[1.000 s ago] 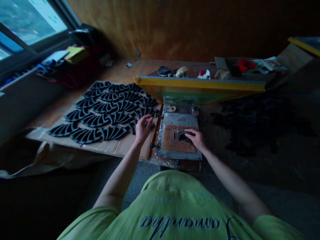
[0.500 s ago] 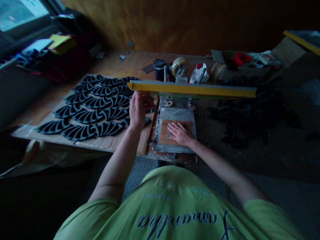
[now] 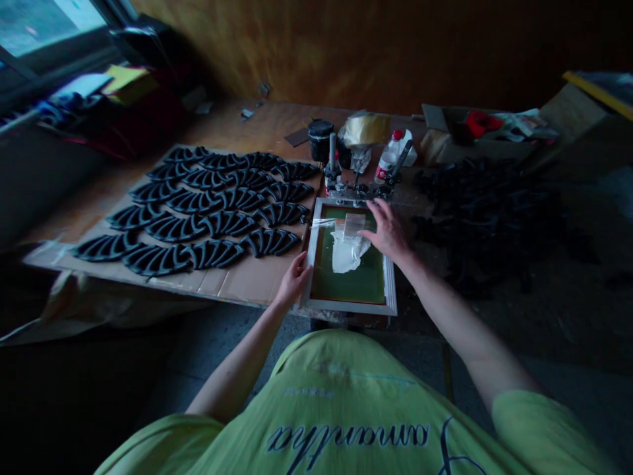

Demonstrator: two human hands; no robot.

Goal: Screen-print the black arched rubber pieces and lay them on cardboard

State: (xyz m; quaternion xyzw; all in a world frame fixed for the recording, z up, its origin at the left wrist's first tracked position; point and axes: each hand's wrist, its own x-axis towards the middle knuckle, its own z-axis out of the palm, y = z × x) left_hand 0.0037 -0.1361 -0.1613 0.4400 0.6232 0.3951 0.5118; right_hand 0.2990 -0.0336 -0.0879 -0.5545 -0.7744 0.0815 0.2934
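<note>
A screen-printing frame [image 3: 390, 290] lies flat at the table's front edge, its pale border around a green mesh [image 3: 346, 287]. My left hand [image 3: 295, 280] is closed on the left side of this frame, low down. White paste [image 3: 346, 256] is smeared over the middle of the mesh. At the top of that smear rests a flat, clear-looking squeegee [image 3: 354, 225]. My right hand [image 3: 390, 231] is over the frame's upper right, fingers apart, with the thumb close by the squeegee; whether it touches is unclear. The board under the frame is hidden.
Rows of black fan-shaped pieces [image 3: 212, 224] cover a cardboard sheet on the left. More black pieces [image 3: 494, 211] are heaped at right. Behind the frame stand metal clamps [image 3: 359, 190], a black tub [image 3: 320, 135], tape [image 3: 366, 128] and a red-capped bottle [image 3: 388, 158].
The raised frame has swung down flat over the board. My left hand has come down along its left side. My right hand has left the board and moved up toward the squeegee.
</note>
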